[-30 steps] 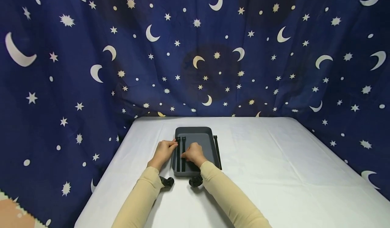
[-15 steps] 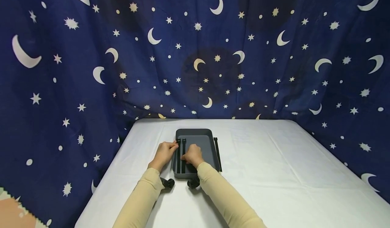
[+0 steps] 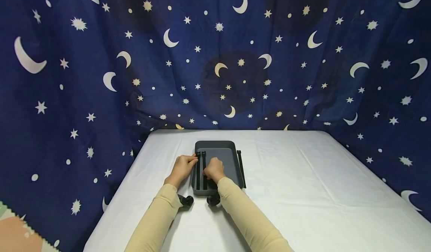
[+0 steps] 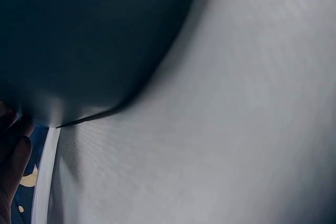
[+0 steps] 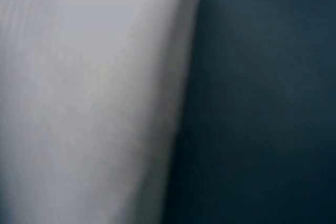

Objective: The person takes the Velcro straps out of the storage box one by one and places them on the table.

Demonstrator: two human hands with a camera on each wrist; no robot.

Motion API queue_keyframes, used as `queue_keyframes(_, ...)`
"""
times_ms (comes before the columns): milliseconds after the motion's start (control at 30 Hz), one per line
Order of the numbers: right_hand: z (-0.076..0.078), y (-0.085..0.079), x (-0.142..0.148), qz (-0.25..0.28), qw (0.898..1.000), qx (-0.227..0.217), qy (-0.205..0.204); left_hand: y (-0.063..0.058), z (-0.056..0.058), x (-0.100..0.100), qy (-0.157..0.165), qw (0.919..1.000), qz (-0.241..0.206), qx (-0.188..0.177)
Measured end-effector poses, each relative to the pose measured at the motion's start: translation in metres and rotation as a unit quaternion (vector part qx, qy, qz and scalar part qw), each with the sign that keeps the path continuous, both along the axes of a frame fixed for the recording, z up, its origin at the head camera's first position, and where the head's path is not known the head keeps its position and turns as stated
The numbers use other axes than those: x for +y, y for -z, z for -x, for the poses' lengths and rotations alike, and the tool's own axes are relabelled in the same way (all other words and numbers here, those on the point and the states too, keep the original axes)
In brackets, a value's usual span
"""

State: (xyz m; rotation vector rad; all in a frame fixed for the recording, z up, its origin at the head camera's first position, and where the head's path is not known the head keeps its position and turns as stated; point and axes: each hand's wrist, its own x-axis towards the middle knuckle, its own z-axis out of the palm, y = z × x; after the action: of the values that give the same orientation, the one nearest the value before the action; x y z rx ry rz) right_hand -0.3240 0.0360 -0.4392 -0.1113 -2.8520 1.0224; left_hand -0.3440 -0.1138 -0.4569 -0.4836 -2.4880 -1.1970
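A dark grey rectangular tray [image 3: 225, 158] lies on the white-covered table. Two black straps with buckle-like heads lie lengthwise along its left side: an outer strap [image 3: 198, 175] and an inner strap [image 3: 204, 162]. My left hand [image 3: 182, 169] holds the tray's left rim, fingertips close to the outer strap's head. In the left wrist view, its fingers [image 4: 16, 156] meet the tray wall at the left edge. Inside the tray, my right hand [image 3: 214, 169] has curled fingers pinching the inner strap around its middle. The right wrist view shows only the tray's dark wall [image 5: 262, 98] and white cloth.
A third black strap [image 3: 241, 169] lies just outside the tray's right side, on the white tablecloth [image 3: 320, 192]. Behind the table hangs a blue curtain [image 3: 235, 76] with moons and stars. Black wrist devices [image 3: 186, 201] sit under both forearms, near the tray's front edge.
My right forearm has swung slightly left, while its fingers stay at the inner strap. The left hand keeps its place at the rim. The head view has shifted slightly.
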Motion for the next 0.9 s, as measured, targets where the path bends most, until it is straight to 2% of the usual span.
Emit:
queue_keyframes(333,-0.0022,0.0033,-0.0012,0.027,0.999,-0.004,0.02,-0.0004,-0.0003,-0.0007,-0.002,0.9999,-0.004,-0.01)
queue_keyframes(633,-0.0057,0.0046,0.0008,0.035,0.999,0.007,0.018,0.0028,0.0011,0.0002,-0.003,0.9999,-0.005,-0.008)
queue_keyframes(900,-0.0034,0.0061,0.0041,0.063,0.998,0.003,0.016,0.0015,0.0005,0.0008,-0.005,0.9998,-0.006,-0.02)
